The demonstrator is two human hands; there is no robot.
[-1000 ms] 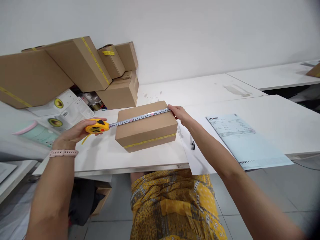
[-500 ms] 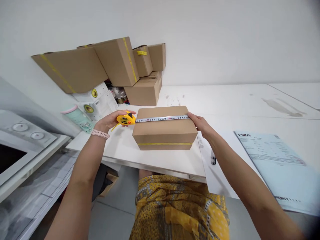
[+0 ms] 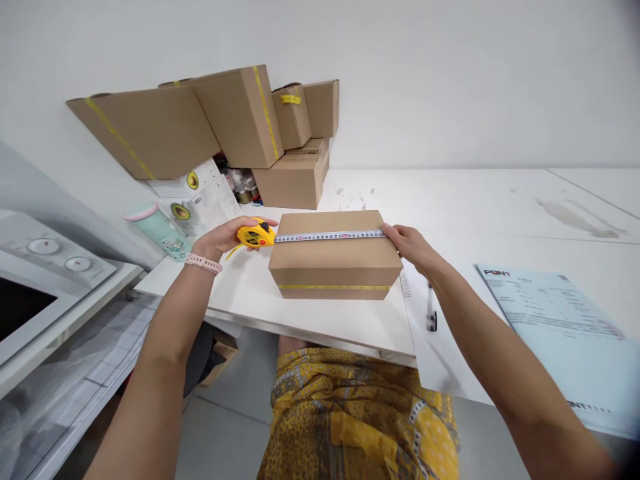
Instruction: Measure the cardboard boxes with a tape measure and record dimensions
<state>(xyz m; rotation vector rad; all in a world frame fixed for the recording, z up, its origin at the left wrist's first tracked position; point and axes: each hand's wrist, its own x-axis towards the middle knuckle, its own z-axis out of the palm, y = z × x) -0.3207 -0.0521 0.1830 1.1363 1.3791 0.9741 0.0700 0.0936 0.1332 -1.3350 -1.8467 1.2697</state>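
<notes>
A brown cardboard box (image 3: 334, 260) with yellow tape along its front side lies on the white table (image 3: 260, 303) before me. My left hand (image 3: 227, 237) is closed around the yellow case of a tape measure (image 3: 256, 235), just off the box's left edge. Its blade runs flat across the top of the box from left to right. At the right edge of the box, my right hand (image 3: 407, 243) pinches the far end of the blade, with the fingers down against the box's side. The blade's very tip is hidden under the thumb.
Several cardboard boxes (image 3: 150, 133) are stacked at the back left, above white avocado-print boxes (image 3: 203, 197). A mint tumbler (image 3: 160, 230) and a microwave (image 3: 45, 267) are on the left. To the right lie a pen (image 3: 431, 313), white paper (image 3: 440, 360) and a pale blue folder (image 3: 555, 327).
The view has shifted slightly, so most things sit a little further right. Both hands keep the tape measure stretched across the box, with no clear change of grip.
</notes>
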